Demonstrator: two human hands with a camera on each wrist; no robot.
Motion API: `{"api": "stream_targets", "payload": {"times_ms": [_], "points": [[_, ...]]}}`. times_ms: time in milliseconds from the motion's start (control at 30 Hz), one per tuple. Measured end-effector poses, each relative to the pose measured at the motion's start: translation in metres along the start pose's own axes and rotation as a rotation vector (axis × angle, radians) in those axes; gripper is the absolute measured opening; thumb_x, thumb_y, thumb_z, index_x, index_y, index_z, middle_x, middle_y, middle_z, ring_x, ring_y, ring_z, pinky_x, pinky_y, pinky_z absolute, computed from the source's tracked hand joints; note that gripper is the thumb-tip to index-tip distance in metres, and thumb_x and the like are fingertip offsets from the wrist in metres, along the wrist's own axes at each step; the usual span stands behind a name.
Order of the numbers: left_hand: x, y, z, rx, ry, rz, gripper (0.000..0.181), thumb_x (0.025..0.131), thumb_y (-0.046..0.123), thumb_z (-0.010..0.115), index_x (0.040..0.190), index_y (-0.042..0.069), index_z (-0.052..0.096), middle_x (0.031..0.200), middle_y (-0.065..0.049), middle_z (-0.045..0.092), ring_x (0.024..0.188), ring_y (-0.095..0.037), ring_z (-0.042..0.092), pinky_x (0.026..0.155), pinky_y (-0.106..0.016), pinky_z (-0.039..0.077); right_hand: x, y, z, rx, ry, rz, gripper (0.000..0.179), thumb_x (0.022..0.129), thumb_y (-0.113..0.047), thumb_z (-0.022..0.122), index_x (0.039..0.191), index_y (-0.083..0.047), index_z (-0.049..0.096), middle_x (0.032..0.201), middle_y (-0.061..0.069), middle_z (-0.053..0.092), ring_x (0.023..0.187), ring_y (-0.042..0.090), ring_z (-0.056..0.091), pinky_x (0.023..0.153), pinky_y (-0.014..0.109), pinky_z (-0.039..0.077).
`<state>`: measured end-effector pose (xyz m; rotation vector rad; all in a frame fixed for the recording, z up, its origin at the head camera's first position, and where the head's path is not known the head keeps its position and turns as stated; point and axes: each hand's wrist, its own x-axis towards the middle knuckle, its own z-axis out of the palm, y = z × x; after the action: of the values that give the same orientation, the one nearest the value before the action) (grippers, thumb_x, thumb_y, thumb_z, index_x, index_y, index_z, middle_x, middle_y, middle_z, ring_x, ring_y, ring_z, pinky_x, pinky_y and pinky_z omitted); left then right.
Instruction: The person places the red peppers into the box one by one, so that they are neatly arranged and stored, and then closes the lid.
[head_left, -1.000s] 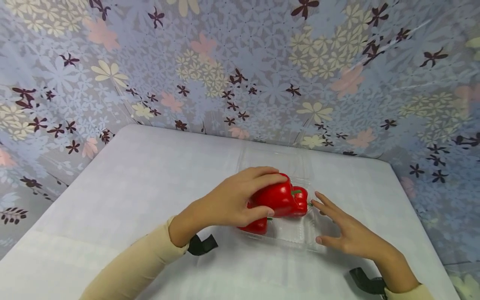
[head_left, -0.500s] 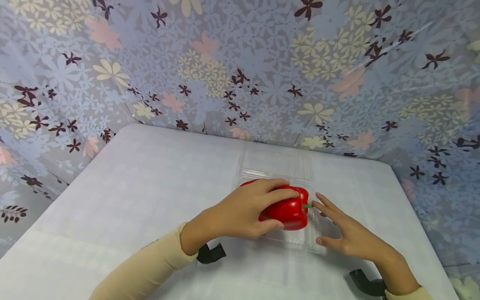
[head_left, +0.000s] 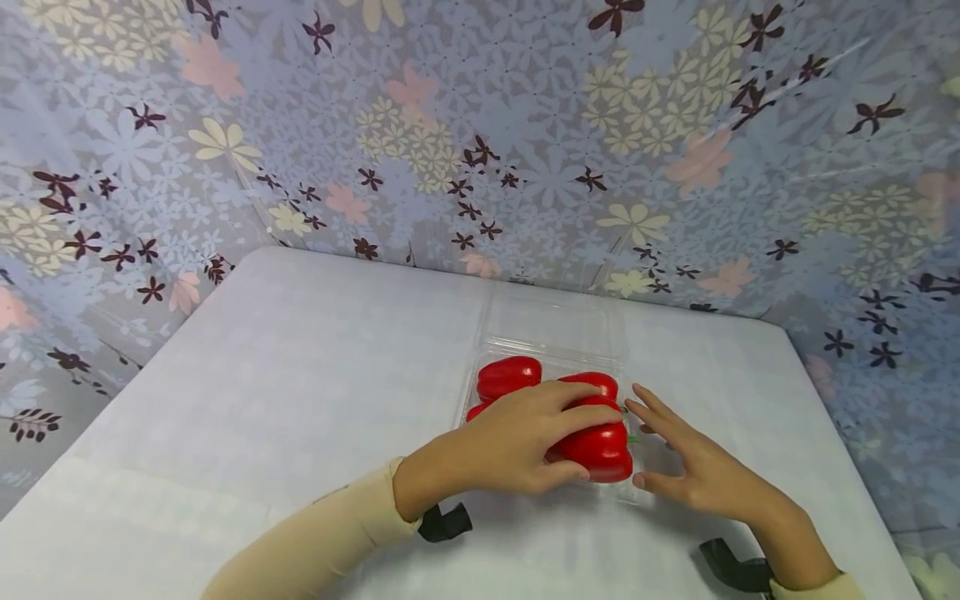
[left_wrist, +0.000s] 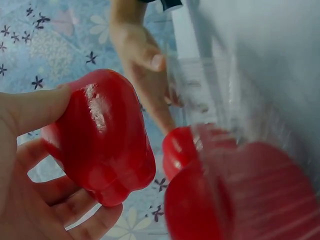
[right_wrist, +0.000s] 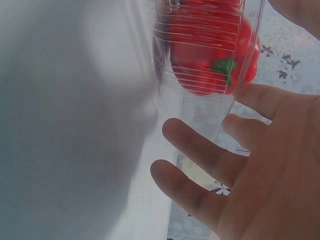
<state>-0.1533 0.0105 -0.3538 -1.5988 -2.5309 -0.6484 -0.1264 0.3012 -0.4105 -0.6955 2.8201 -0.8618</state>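
My left hand [head_left: 521, 437] grips a red bell pepper [head_left: 603, 457] from above, over the front right part of a clear plastic clamshell container [head_left: 463, 392]. In the left wrist view the thumb and fingers curl round this shiny pepper [left_wrist: 100, 132], which sits apart from the ones behind the clear wall. Another red pepper [head_left: 509, 377] lies at the container's back left, and one [head_left: 594, 382] at the back right; a further one at the front left is mostly hidden by my left hand. My right hand [head_left: 693, 467] holds its fingers spread beside the container's right side, fingertips right at the rim.
The container's open lid [head_left: 555, 323] lies flat behind it, towards the wall. A white cloth covers the table [head_left: 315, 367]. Flower-patterned fabric [head_left: 420, 150] rises directly behind the table's far edge. Black straps [head_left: 735, 568] show at both wrists.
My left hand has carried its pepper rightward and closer to me, lower over the container's front right. The back-left pepper has come into view. My right hand has stayed in place.
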Motion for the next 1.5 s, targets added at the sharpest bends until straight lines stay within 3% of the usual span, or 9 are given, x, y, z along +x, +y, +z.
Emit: {"api": "stream_targets", "payload": {"times_ms": [267,567,767,933,1100,1500], "points": [[0.007,0.001,0.021,0.056,-0.049,-0.017,0.062,0.091,0.041,0.068,0.147,0.027,0.045,0.153,0.001,0.046,0.142,-0.015,0.043,0.116,-0.036,0.042,0.0,0.002,0.0,0.016,0.008,-0.028,0.088,0.084,-0.025,0.077,0.157,-0.013,0.029,0.165,0.017,0.018,0.12,0.037,0.058,0.089,0.072,0.048],[0.007,-0.003,0.03,0.14,-0.106,-0.079,0.064,0.09,0.041,0.069,0.148,0.03,0.043,0.153,0.001,0.046,0.141,-0.017,0.044,0.114,-0.041,0.044,0.0,0.003,0.002,0.017,0.008,-0.006,0.088,0.084,-0.031,0.077,0.156,-0.015,0.03,0.165,0.017,0.02,0.121,0.038,0.059,0.088,0.071,0.049],[0.008,-0.005,0.035,0.171,-0.114,-0.076,0.064,0.09,0.043,0.069,0.147,0.028,0.044,0.153,0.002,0.047,0.14,-0.016,0.045,0.115,-0.037,0.042,0.0,0.004,0.002,0.011,0.016,-0.037,0.087,0.085,-0.03,0.077,0.156,-0.013,0.03,0.164,0.019,0.021,0.119,0.037,0.06,0.088,0.069,0.051],[0.009,-0.005,0.039,0.163,-0.121,-0.063,0.06,0.091,0.04,0.069,0.146,0.028,0.047,0.153,0.002,0.047,0.142,-0.014,0.044,0.116,-0.033,0.041,0.0,0.005,0.001,0.018,0.01,-0.028,0.087,0.085,-0.03,0.077,0.156,-0.014,0.03,0.165,0.018,0.02,0.119,0.037,0.059,0.088,0.069,0.05],[0.01,-0.004,0.043,0.112,-0.147,-0.092,0.062,0.091,0.038,0.07,0.146,0.029,0.046,0.154,0.002,0.045,0.143,-0.015,0.042,0.111,-0.033,0.046,-0.002,0.004,0.002,0.031,-0.002,-0.007,0.087,0.085,-0.031,0.077,0.156,-0.014,0.03,0.165,0.017,0.019,0.12,0.037,0.058,0.088,0.07,0.049],[0.007,-0.01,0.049,0.136,-0.14,-0.075,0.054,0.092,0.038,0.068,0.143,0.031,0.049,0.151,0.001,0.05,0.139,-0.015,0.047,0.11,-0.034,0.048,0.001,0.003,0.002,0.026,0.008,-0.005,0.087,0.084,-0.032,0.077,0.156,-0.015,0.031,0.165,0.018,0.021,0.12,0.037,0.058,0.088,0.07,0.05]]}}
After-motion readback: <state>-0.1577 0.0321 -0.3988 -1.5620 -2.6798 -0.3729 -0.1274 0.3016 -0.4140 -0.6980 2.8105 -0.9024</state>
